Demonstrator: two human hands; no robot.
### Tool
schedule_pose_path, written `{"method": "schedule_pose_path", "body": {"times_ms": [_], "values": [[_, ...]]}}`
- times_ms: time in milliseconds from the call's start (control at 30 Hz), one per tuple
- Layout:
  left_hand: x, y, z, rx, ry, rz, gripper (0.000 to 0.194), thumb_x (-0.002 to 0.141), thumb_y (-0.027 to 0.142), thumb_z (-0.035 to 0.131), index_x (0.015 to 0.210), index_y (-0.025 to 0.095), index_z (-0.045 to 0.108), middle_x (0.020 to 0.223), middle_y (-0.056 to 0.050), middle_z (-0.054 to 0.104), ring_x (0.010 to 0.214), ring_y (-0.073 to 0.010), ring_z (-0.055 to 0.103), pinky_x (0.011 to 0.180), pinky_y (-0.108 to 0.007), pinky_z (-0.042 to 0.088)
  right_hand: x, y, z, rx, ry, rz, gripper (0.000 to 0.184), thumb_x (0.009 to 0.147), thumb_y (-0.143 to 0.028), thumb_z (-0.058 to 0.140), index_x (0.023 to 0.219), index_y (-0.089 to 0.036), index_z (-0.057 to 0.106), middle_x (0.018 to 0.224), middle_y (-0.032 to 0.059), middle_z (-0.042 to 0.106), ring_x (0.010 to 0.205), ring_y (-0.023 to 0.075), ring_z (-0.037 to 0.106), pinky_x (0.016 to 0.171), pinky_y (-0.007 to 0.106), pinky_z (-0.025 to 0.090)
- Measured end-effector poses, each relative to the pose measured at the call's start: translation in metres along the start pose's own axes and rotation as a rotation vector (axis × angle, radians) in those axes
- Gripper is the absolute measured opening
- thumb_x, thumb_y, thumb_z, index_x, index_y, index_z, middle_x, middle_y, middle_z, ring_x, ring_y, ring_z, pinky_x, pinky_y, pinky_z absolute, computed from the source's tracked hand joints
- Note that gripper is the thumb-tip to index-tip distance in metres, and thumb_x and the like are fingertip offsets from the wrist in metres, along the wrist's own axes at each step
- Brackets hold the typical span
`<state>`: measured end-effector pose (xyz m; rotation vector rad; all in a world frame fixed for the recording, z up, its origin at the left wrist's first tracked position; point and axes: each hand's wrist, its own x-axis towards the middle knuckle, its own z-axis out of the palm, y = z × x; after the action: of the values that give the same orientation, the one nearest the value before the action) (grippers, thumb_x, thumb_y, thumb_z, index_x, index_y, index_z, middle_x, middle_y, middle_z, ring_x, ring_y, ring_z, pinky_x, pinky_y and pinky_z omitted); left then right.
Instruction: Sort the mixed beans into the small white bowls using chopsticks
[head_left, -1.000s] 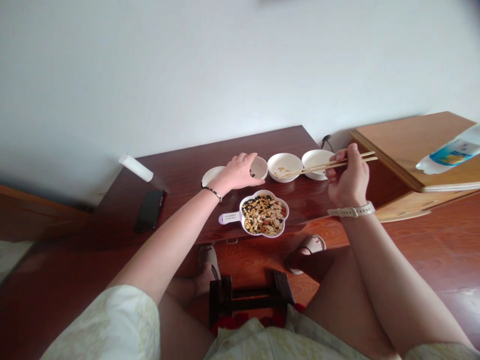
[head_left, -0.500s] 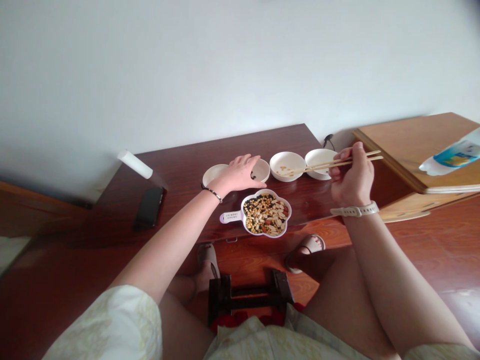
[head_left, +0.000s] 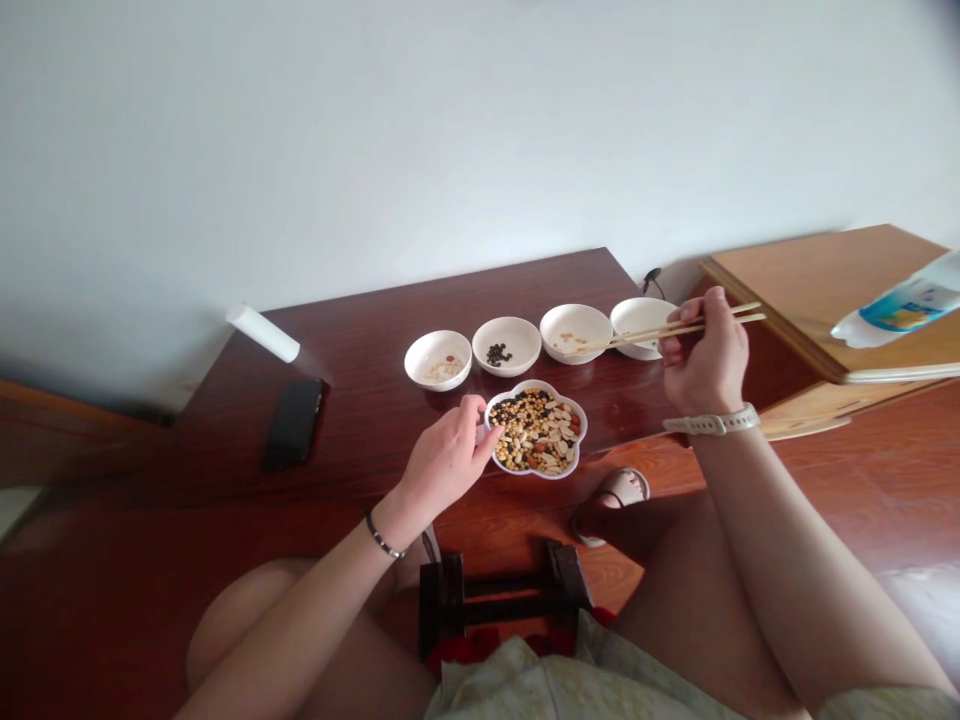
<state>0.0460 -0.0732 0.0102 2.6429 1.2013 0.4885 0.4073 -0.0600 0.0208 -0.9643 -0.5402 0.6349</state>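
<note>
Head: L hand on dish; R hand: chopsticks; btl label illegible.

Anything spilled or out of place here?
No spill visible. Odd: the pale flower-shaped plastic tray of mixed beans and nuts sits at the near edge of the dark reddish wooden table and seems to overhang it slightly.

my table is dark wood-grain with a smooth, slightly shiny finish. bowls look smooth and glossy, can't tell if plastic or ceramic. the scoop looks like smooth plastic, my chopsticks are plain matt wood. bottle is shiny plastic, cabinet is varnished-looking wood, wall is flat matt, my sleeve is cloth.
</note>
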Motion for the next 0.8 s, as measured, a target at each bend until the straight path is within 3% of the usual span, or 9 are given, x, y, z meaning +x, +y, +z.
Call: {"method": "schedule_pose_path", "body": {"times_ms": [100,267,367,500,600,800], "values": [[0.0,-0.005,0.003,0.011,0.009,-0.048,0.027,0.116,0.045,0.046,0.125,0.02,0.051,0.101,-0.007,0.076,0.087,-0.0235,0.075,0.066,-0.032,0.051,-0.001,0.005,0.005,-0.015,0.004,0.005,0.048,0.096,-0.058,0.076,0.068,-0.023,0.057,0.067,-0.0021,0.054,0.044,0.0073,0.044,0.033,0.023,0.024],[0.005,-0.01,0.001,0.117,-0.128,-0.108,0.044,0.117,0.051,0.039,0.096,0.021,0.063,0.088,-0.01,0.079,0.077,-0.027,0.077,0.06,-0.033,0.039,-0.003,0.013,0.013,-0.032,0.001,-0.024,0.045,0.098,-0.055,0.074,0.068,-0.024,0.059,0.069,-0.0007,0.057,0.046,0.0086,0.045,0.033,0.024,0.025],[0.007,-0.01,0.004,0.132,-0.123,-0.157,0.055,0.116,0.056,0.037,0.087,0.021,0.067,0.085,-0.012,0.08,0.074,-0.0276,0.076,0.06,-0.033,0.034,-0.004,0.017,0.016,-0.062,-0.011,-0.035,0.044,0.098,-0.055,0.072,0.068,-0.025,0.058,0.071,0.0003,0.058,0.046,0.0104,0.045,0.035,0.028,0.023],[0.004,-0.015,0.003,0.082,-0.063,-0.202,0.055,0.115,0.054,0.042,0.077,0.021,0.065,0.075,-0.01,0.076,0.065,-0.023,0.07,0.06,-0.035,0.026,-0.004,0.017,0.013,-0.092,-0.013,-0.034,0.045,0.098,-0.056,0.071,0.068,-0.026,0.056,0.069,0.0004,0.057,0.046,0.0112,0.044,0.037,0.03,0.021],[-0.007,-0.028,-0.01,0.044,0.015,-0.231,0.052,0.113,0.05,0.046,0.071,0.021,0.058,0.066,-0.006,0.069,0.06,-0.019,0.061,0.062,-0.034,0.025,-0.005,0.014,0.011,-0.093,-0.009,-0.014,0.046,0.096,-0.058,0.072,0.069,-0.025,0.055,0.068,-0.0004,0.054,0.045,0.0094,0.041,0.037,0.029,0.018],[-0.038,-0.074,-0.058,0.026,0.153,-0.34,0.048,0.108,0.048,0.05,0.067,0.021,0.047,0.059,0.0,0.054,0.057,-0.0144,0.046,0.063,-0.032,0.027,-0.012,0.009,0.014,-0.075,0.007,-0.031,0.044,0.101,-0.05,0.066,0.067,-0.024,0.054,0.066,-0.0004,0.05,0.045,0.0081,0.038,0.037,0.03,0.015]]}}
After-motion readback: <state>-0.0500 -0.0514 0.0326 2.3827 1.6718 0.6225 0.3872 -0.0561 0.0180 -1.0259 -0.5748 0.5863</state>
